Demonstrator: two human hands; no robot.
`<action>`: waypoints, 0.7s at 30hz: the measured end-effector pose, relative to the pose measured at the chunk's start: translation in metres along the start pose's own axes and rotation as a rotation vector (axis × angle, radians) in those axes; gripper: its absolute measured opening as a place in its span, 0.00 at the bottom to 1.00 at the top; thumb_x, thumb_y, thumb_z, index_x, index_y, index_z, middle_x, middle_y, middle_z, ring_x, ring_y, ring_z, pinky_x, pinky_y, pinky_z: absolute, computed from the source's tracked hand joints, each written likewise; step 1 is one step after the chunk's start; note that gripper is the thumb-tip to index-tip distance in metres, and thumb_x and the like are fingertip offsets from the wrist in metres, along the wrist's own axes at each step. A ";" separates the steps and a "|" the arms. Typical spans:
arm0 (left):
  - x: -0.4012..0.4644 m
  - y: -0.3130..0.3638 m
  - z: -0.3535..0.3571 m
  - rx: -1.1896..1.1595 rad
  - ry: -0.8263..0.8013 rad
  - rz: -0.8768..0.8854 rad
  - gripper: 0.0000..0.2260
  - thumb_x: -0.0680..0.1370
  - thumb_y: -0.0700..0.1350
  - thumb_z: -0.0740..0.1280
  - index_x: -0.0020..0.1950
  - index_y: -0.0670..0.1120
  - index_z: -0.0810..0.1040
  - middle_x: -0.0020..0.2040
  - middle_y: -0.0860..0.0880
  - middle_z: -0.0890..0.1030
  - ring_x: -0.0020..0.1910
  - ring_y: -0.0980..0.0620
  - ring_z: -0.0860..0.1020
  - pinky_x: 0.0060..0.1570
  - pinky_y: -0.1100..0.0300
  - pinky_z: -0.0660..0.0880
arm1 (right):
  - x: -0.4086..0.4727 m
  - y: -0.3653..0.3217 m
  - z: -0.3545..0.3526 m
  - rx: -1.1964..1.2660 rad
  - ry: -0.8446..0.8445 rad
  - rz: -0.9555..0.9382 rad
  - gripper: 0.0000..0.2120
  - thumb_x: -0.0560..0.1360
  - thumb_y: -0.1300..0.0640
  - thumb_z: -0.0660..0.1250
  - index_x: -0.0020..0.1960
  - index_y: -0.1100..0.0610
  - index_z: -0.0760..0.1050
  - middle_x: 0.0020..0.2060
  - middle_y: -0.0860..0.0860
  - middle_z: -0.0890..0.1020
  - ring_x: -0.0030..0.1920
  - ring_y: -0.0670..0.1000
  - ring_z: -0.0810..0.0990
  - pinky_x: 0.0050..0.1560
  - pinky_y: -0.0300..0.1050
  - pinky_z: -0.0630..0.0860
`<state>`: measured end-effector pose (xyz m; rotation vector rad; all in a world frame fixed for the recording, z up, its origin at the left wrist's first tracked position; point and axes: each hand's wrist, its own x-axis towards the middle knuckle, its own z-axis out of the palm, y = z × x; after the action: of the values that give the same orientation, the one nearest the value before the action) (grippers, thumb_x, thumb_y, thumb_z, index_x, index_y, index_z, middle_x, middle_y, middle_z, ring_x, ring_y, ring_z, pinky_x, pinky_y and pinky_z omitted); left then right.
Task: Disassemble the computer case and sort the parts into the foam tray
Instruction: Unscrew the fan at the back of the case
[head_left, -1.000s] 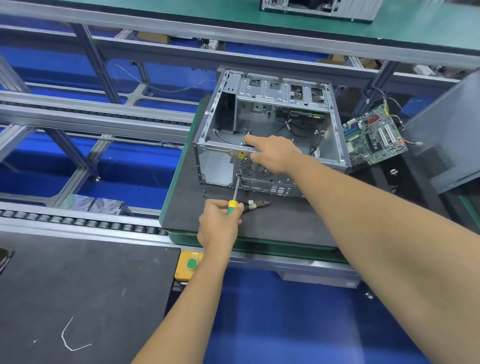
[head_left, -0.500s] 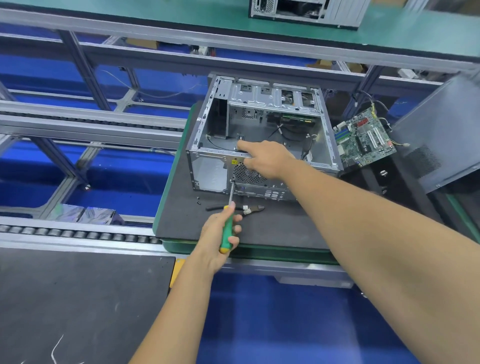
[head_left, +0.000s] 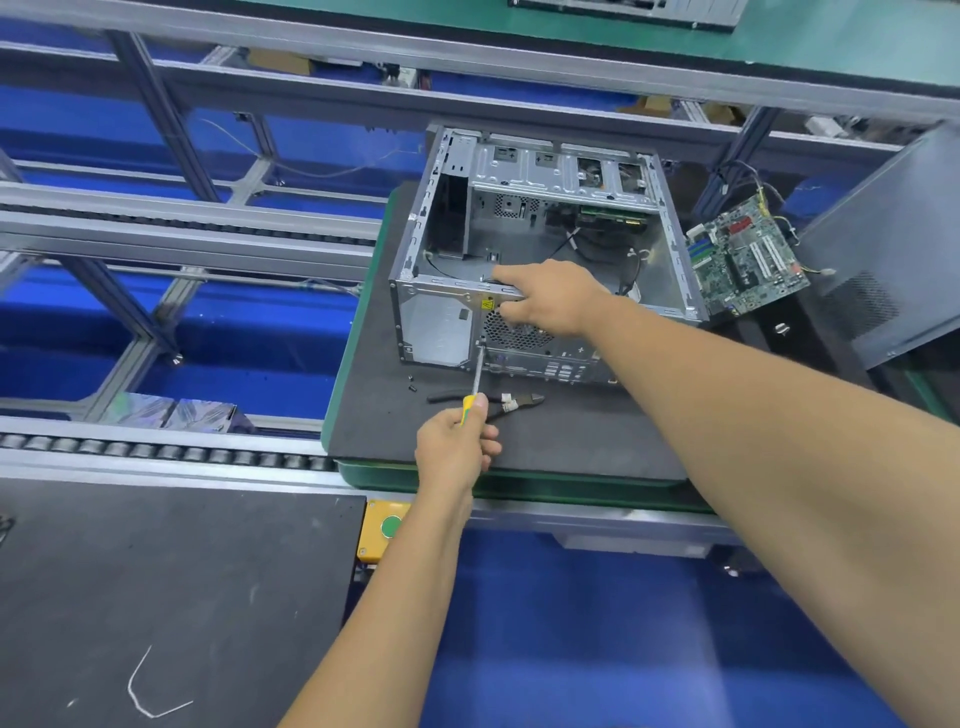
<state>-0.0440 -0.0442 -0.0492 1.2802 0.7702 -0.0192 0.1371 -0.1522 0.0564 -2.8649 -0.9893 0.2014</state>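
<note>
Computer case (head_left: 540, 249) stands open-sided on the dark foam surface (head_left: 571, 441). Right hand (head_left: 550, 299) clamps its near top rail, fingers curled over the edge, likely to steady it. Left hand (head_left: 454, 441) grips the screwdriver (head_left: 475, 379), tip at the rear panel; cutters (head_left: 498, 401) lie just beside.

One computer case (head_left: 540, 260), one screwdriver (head_left: 475, 384), one motherboard (head_left: 748, 260), one pair of cutters (head_left: 498, 402), perhaps two loose screws (head_left: 412, 383).

Yellow warning sign on computer case (head_left: 436, 332)
</note>
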 end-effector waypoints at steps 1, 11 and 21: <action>-0.002 0.001 0.002 -0.137 -0.075 -0.095 0.16 0.81 0.56 0.70 0.49 0.42 0.83 0.34 0.51 0.82 0.27 0.57 0.76 0.25 0.64 0.72 | 0.000 0.000 0.000 -0.005 0.000 -0.003 0.22 0.77 0.45 0.63 0.70 0.43 0.69 0.31 0.44 0.69 0.43 0.59 0.75 0.41 0.49 0.66; -0.001 0.002 -0.004 -0.359 -0.207 -0.148 0.18 0.72 0.43 0.81 0.50 0.44 0.72 0.40 0.48 0.80 0.29 0.57 0.75 0.23 0.65 0.69 | -0.004 -0.003 -0.003 0.008 0.010 -0.004 0.08 0.75 0.47 0.64 0.50 0.41 0.65 0.30 0.47 0.73 0.38 0.57 0.75 0.33 0.47 0.64; 0.001 -0.007 -0.006 0.289 0.136 0.192 0.11 0.79 0.57 0.71 0.48 0.49 0.80 0.37 0.53 0.85 0.36 0.55 0.83 0.42 0.49 0.82 | -0.006 -0.004 -0.005 0.039 0.003 0.009 0.08 0.74 0.47 0.65 0.52 0.43 0.71 0.29 0.47 0.75 0.35 0.52 0.76 0.33 0.46 0.64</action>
<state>-0.0490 -0.0409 -0.0565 1.6401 0.7770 0.1166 0.1306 -0.1530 0.0628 -2.8339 -0.9619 0.2145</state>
